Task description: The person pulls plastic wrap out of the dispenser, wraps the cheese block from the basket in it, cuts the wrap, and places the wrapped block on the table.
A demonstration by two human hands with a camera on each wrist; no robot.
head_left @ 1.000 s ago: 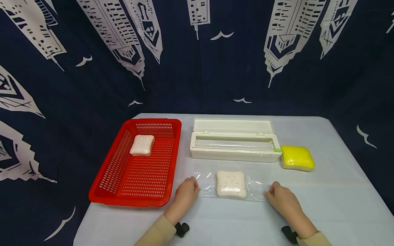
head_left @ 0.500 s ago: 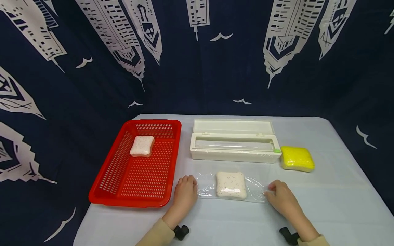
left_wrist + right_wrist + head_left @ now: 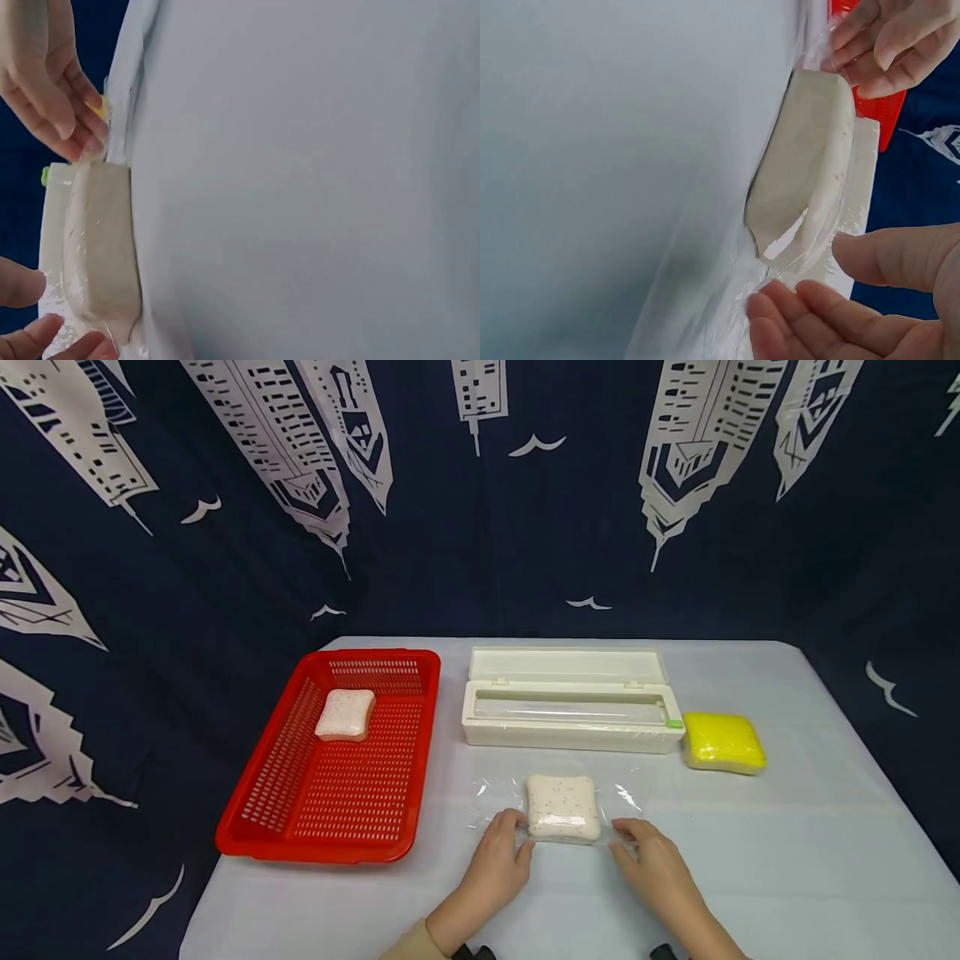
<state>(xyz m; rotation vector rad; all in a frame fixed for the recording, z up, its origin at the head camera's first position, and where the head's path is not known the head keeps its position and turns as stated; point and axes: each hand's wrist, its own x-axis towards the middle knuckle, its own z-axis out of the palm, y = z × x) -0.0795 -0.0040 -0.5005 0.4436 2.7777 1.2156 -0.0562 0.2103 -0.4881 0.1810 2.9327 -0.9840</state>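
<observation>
A white speckled block point(image 3: 562, 808), shaped like a thick bread slice, lies under clear plastic wrap point(image 3: 625, 795) on the table. My left hand point(image 3: 495, 864) is at the block's left side, fingertips at the wrap, thumb and fingers spread apart. On the other side is my right hand point(image 3: 654, 864), its fingers relaxed and a gap between thumb and fingers. The right wrist view shows the block's side point(image 3: 802, 150) with the film's edge close to the right fingertips point(image 3: 769, 304). In the left wrist view the left fingertips point(image 3: 86, 346) are right by the block's near end.
Behind the block stands a white plastic-wrap dispenser point(image 3: 573, 737), lid raised, roll inside. A yellow wrapped block point(image 3: 723, 743) is at its right end. On the left, a red perforated basket point(image 3: 337, 810) holds another pinkish-white block point(image 3: 345, 714). A dark patterned cloth point(image 3: 480, 543) hangs behind the table.
Both hands have left the wrap's outer ends and moved inward to the block's two sides, their fingers now more spread. The block has stayed in place.
</observation>
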